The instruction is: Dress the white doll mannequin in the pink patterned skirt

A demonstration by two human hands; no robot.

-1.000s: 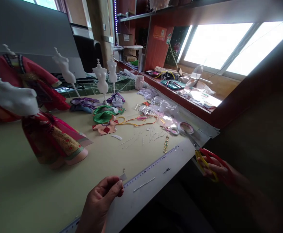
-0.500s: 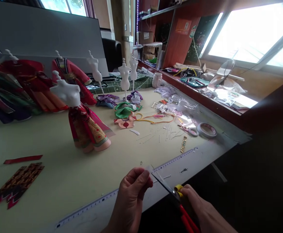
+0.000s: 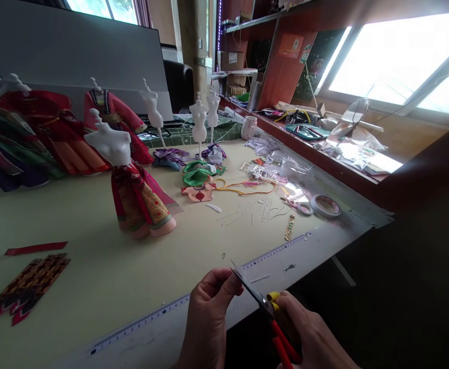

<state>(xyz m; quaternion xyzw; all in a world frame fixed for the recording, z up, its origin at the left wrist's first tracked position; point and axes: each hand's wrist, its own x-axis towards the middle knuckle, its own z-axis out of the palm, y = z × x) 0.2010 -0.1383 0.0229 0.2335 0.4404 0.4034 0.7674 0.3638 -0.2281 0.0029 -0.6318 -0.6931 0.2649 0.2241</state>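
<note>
Near the table's front edge, my left hand [image 3: 213, 305] is closed, thumb and fingers pinching a small, thin, pale see-through piece that is hard to make out. My right hand [image 3: 305, 323] is wrapped round a pair of scissors [image 3: 256, 294] with red handles; something yellow shows beside its fingers. The slightly parted blades point up and left, their tips right at my left fingertips, overlapping them in view. Just beyond the blades lies a short strand of pearl-like beads [image 3: 260, 278]. A long clear ruler [image 3: 143, 324] runs along the edge, partly behind my hands.
A white mannequin [image 3: 111, 146] in a red and gold skirt stands left of centre, with more dressed forms behind. Patterned fabric pieces [image 3: 28, 284] lie at left. Fine chains [image 3: 247, 211], a jewelled strip [image 3: 289, 228] and tape rolls [image 3: 325, 206] lie to the right. A dark gap borders the table's right edge.
The scissors in my right hand have moved left, bringing the blade tips up to my left fingertips. My left hand has stayed almost in place, still pinching.
</note>
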